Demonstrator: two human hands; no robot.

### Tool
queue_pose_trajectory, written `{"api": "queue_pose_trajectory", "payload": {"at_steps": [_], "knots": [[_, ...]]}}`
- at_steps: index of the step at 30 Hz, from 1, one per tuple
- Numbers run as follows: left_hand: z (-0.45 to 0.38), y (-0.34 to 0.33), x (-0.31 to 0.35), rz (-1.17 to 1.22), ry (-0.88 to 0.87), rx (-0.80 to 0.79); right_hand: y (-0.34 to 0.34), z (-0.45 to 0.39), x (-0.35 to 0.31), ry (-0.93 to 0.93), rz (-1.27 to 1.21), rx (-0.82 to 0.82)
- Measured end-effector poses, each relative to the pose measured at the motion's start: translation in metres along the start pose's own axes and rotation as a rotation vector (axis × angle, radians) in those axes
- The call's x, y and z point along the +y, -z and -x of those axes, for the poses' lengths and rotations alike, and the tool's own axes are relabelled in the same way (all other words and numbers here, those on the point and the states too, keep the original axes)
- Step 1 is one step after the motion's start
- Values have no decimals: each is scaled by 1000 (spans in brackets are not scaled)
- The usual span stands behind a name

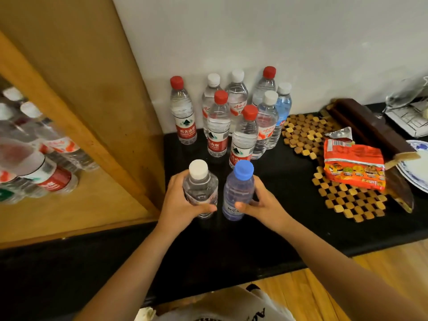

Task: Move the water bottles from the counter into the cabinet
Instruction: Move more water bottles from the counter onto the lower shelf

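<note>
A person stood at a black worktop (pixel 289 193) and looked down at their own two bare hands. The left hand (pixel 183 202) was curled around a clear bottle with a white cap (pixel 200 188), fingers wrapped behind it and the thumb across the front. The right hand (pixel 261 205) gripped a bluish bottle with a blue cap (pixel 238 191) in the same way. Both bottles were upright and just beside each other near the front of the worktop; whether their bases touched the surface could not be told.

Behind them, against the white wall (pixel 278 31), stood a cluster of eight more bottles (pixel 234 117), some red-capped, some white-capped, all upright and close together. To the left was the wooden cabinet (pixel 88 158), where several bottles already lay on their sides on its shelf (pixel 39 163). To the right lay a woven mat (pixel 347 198) with an orange snack packet (pixel 354 167) on it, near a blue-patterned plate (pixel 416 172).

The step in hand looked like carrying this pair leftward into the cabinet. To do it well, each grip should stay low on the bottle's body, the bottles should be lifted straight up clear of the standing cluster, then swung past the cabinet's frame (pixel 69 117) one after the other, so neither knocks it or the bottles inside.
</note>
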State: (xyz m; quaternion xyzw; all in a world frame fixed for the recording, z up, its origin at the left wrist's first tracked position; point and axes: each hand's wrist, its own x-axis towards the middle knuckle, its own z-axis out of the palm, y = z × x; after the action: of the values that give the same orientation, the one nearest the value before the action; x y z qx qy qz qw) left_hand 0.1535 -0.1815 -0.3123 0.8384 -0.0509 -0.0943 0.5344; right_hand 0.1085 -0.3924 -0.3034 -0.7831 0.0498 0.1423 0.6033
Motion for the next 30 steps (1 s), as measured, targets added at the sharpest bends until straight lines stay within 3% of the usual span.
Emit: {"api": "queue_pose_trajectory", "payload": {"at_steps": [3, 7, 10, 20, 25, 30], "knots": [[0, 2, -7, 64, 8, -127, -16, -1, -2, 16, 32, 18], [4, -2, -11, 70, 10, -51, -36, -5, -15, -50, 157, 208], [12, -1, -14, 67, -7, -12, -48, -3, -25, -82, 241, 257], [70, 68, -53, 99, 63, -98, -104, 15, -45, -76, 414, 3], [97, 118, -82, 196, 116, 66, -162, 11, -52, -5, 360, -74], [91, 175, -93, 263, 54, 240, -224, -12, -72, 63, 337, -110]]}}
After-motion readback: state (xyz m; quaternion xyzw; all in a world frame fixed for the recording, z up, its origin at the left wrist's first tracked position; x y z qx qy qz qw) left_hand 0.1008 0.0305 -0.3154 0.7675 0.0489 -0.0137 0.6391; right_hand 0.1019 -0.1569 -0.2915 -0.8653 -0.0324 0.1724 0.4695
